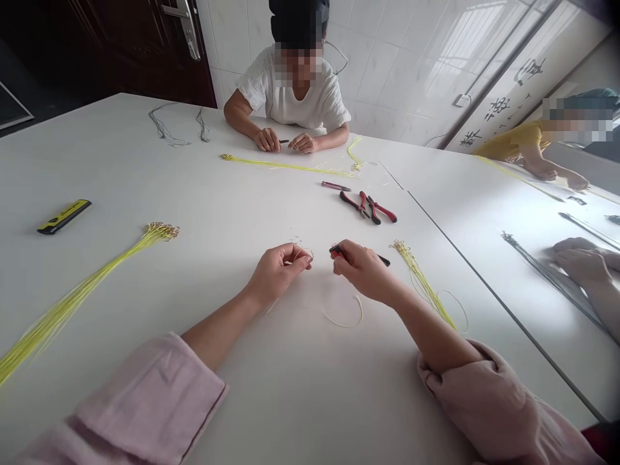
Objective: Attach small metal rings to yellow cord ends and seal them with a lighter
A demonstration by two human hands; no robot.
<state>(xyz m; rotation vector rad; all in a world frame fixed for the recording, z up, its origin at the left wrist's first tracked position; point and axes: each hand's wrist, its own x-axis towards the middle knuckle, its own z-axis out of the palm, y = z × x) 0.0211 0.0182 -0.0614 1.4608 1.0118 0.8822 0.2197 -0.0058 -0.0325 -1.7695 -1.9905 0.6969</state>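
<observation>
My left hand (pixel 281 268) is closed in a pinch on a thin yellow cord (pixel 272 306), whose tail hangs out below the palm. A fine end also shows near the fingertips. Just to the right, my right hand (pixel 358 265) wraps round a black-and-red hand tool (pixel 335 252). A black part of it sticks out behind the knuckles; the fingers hide most of the rest, so its exact kind cannot be made out. The two hands are a small gap apart. Between the forearms a short loose piece of cord (pixel 359 313) lies curled on the table.
On the left lie a yellow-and-black box cutter (pixel 64 216) and a bundle of yellow cords (pixel 104 274). Another cord bundle (pixel 421 278) is beside my right forearm. Red-and-black pliers (pixel 371 208) lie ahead. A co-worker (pixel 300 97) sits opposite; others work at right. A seam (pixel 475 284) crosses the table.
</observation>
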